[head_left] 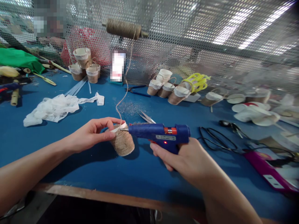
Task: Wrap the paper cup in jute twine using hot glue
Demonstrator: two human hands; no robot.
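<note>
My left hand [100,132] pinches the rim of a small twine-wrapped cup [123,143], which is tilted above the blue table. My right hand [184,158] is wrapped round the handle of a blue glue gun [147,130] with a red light lit on its side. The gun's metal nozzle points left and reaches the cup near its rim; whether it touches cannot be told. A strand of twine [126,90] runs from the cup up to a twine spool [123,28] on a rod. Behind the gun lie scissors [147,117], their handles hidden.
White lace fabric [54,107] lies at left. Finished little baskets [92,74] stand stacked at back left, more baskets [178,95] at back right. Pliers [139,92] lie before the perforated metal screen [187,40]. A black cable [216,141] and a purple box [263,171] occupy the right.
</note>
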